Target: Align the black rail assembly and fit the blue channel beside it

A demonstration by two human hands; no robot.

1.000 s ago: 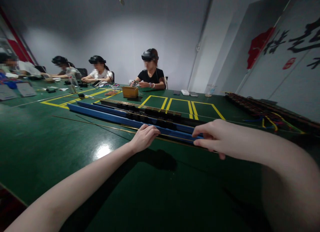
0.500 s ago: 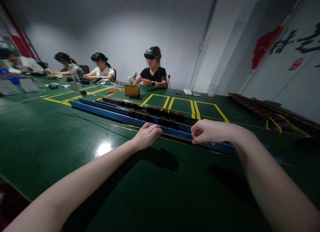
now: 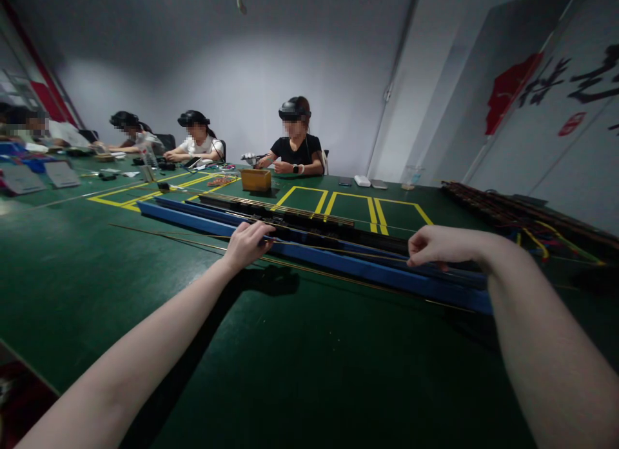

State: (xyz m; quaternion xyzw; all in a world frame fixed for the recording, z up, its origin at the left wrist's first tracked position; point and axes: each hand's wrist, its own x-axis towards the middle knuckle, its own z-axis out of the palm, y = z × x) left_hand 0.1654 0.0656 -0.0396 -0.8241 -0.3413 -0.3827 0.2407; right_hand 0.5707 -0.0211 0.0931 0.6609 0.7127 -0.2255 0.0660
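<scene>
Work looks partway along, by judgement: the person has one thin rod (image 3: 338, 249) up off the green table (image 3: 290, 371), stretched between both hands above the near blue rail (image 3: 358, 266) (touching it or not, can't tell). It isn't set down yet. At least one loose rod (image 3: 290, 264) lies untouched on the table, on the near-edge side of that rail. More rods lie along the dark rail, toward the far edge.

Grip: left hand (image 3: 249, 242) has thumb and fingertips drawn narrow on the thin rod (thumb mostly hidden). Right hand (image 3: 430, 246), fingers curled, pinches it farther right; whether the rod runs on past the palm is unclear. Nearer the far edge stands a yellow box (image 3: 256, 180).
</scene>
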